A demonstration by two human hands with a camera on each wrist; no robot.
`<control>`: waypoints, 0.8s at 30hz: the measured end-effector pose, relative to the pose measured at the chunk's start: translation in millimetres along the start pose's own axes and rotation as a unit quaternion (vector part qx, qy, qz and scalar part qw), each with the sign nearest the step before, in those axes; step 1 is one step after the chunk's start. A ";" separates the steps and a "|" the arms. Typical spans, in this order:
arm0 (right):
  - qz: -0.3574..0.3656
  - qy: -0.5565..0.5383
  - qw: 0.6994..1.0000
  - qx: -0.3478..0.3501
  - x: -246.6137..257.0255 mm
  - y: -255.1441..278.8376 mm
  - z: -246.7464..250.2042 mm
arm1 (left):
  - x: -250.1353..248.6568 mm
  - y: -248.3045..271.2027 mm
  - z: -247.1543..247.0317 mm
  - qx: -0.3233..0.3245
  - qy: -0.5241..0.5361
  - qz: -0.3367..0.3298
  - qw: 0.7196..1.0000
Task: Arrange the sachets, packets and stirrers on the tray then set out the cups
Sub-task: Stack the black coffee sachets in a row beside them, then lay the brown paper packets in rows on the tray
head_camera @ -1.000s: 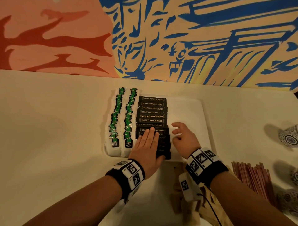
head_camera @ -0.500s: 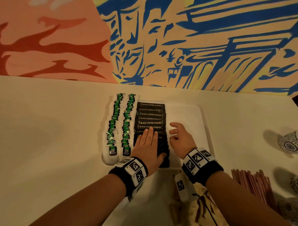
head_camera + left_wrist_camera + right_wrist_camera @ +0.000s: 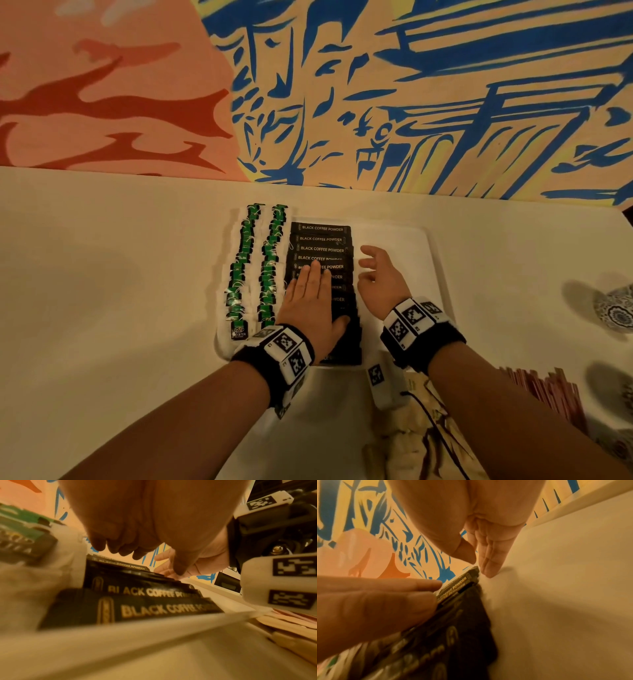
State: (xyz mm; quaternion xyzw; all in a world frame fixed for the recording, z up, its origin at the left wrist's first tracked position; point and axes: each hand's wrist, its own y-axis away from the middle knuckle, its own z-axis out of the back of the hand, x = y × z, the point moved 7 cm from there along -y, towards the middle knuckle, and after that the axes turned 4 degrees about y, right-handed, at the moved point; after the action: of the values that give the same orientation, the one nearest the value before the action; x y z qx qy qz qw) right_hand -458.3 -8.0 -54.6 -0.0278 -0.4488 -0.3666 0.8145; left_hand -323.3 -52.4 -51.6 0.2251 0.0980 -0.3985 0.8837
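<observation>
A white tray (image 3: 404, 240) on the table holds two columns of green tea sachets (image 3: 255, 267) and one overlapping column of black coffee powder packets (image 3: 322, 238). My left hand (image 3: 313, 298) lies flat, fingers straight, on the near half of the coffee packets (image 3: 154, 609). My right hand (image 3: 378, 274) stands just right of that column on the bare tray, fingers relaxed and straight, fingertips (image 3: 489, 573) at the packets' (image 3: 462, 582) right edge. It holds nothing. A bundle of reddish stirrers (image 3: 548, 394) lies on the table at the right.
Patterned cups (image 3: 616, 308) stand at the table's far right edge. Pale paper sachets (image 3: 411, 442) lie heaped on the table under my right forearm. A painted wall rises directly behind the table.
Both hands have slid farther up the column of coffee packets, the left still flat on it, the right still beside it.
</observation>
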 end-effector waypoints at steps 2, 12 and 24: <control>-0.003 -0.010 1.000 -0.003 3.1 -7.6 -1.9 | 2.0 -5.6 1.4 0.008 -0.006 0.006 1.000; -0.002 0.007 1.000 -0.012 9.1 -33.1 3.0 | 3.4 -12.8 -1.2 0.022 -0.011 0.003 1.000; -0.005 0.023 1.000 0.003 3.4 -22.2 1.9 | -5.9 -1.3 10.9 0.005 0.016 -0.066 0.998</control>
State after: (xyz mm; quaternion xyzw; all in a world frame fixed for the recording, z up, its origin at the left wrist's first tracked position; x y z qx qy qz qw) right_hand -472.3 -25.4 -57.2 -0.0145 -0.4316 -0.3697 0.8227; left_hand -328.3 -54.5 -40.4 0.2290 0.1250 -0.4524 0.8528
